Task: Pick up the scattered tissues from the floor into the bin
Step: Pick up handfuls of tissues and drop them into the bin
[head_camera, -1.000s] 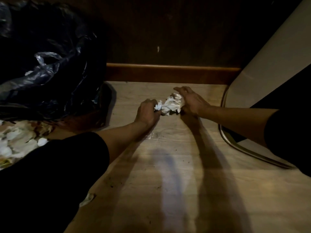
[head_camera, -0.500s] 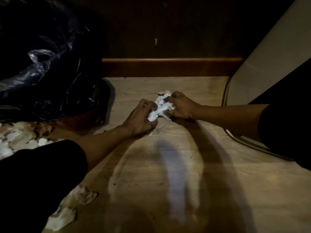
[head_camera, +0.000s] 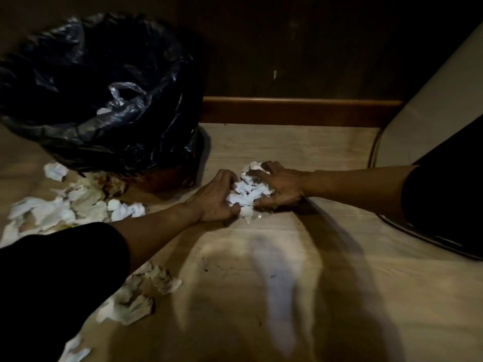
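A clump of crumpled white tissues [head_camera: 247, 193] lies on the pale floor, squeezed between both hands. My left hand [head_camera: 215, 198] presses it from the left, my right hand [head_camera: 281, 186] cups it from the right. The bin [head_camera: 109, 105], lined with a black plastic bag, stands at the upper left, just left of my hands. More tissues [head_camera: 68, 205] are heaped by the bin's base, and dirty ones [head_camera: 138, 296] lie beside my left sleeve.
A brown wooden skirting board [head_camera: 300, 112] runs along the dark wall behind my hands. A pale curved object with a metal rim [head_camera: 428, 121] stands at the right. Bare wood-look floor [head_camera: 287, 283] stretches toward me.
Both hands have closed in on the tissue clump, which is now larger between them. The view has shifted, showing more of the bin and the tissues at the left.
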Demonstrator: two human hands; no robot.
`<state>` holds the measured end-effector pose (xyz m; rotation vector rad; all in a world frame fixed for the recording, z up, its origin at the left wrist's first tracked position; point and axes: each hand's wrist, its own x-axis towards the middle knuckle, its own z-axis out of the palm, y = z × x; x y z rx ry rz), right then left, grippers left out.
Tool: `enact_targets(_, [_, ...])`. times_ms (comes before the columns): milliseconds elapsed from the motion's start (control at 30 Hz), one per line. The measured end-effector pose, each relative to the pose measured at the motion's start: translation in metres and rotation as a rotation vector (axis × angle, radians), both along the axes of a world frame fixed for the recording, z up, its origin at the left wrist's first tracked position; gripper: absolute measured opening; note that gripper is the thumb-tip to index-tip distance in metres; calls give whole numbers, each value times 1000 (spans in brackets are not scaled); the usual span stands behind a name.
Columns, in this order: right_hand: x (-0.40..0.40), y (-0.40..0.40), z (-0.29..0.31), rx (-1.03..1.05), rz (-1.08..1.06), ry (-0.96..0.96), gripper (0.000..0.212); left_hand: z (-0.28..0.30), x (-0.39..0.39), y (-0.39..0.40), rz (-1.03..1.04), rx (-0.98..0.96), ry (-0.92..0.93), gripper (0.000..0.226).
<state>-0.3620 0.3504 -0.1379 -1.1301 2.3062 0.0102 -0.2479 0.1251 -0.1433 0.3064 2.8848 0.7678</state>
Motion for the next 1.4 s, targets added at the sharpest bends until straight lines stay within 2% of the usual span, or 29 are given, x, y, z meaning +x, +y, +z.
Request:
enact_targets(67, [10,0,-3,20,85,53,94,0,11,-9,8,-21,-16,55])
enact_targets(100, [15,0,-7,-6,137,94,85,0,17,-13,7,-46,-37,57])
enact_targets(167, [24,-4,-14,-108,177,133,58,-2,26,-17,-6,-114,-76,70])
enact_targets(233, [27,-9,-11,-148,142,120,44,-1,29,-16,6,-168,-98,83])
enact_targets(433, [13,-13,4,-136,-94,32,38,7,24,2,52,-155,-173,121])
enact_targets(567, [3,-7,18,-220,-280,-35,41,-2,20,28,70,-118,-224,133])
enact_targets(667, [-7,6,33,-277,-353,-4,39,-7,12,37,71,-116,-228,135])
enact_targets(800, [-22,32,46,-329,-468,62,33,-15,4,46,-56,-99,-208,127])
enact_targets(933, [-31,60,46,-223,-520,106,34,-26,3,56,-182,-6,-232,102])
enact_targets(1067, [-28,78,45,-7,-401,56,40,-31,5,74,-252,25,-234,83])
enact_targets(1167, [-22,81,40,134,-314,22,41,-31,1,84,-293,-22,-244,72])
enact_targets(1400, [-19,67,32,140,-170,3,43,-23,11,64,-257,-60,-247,26])
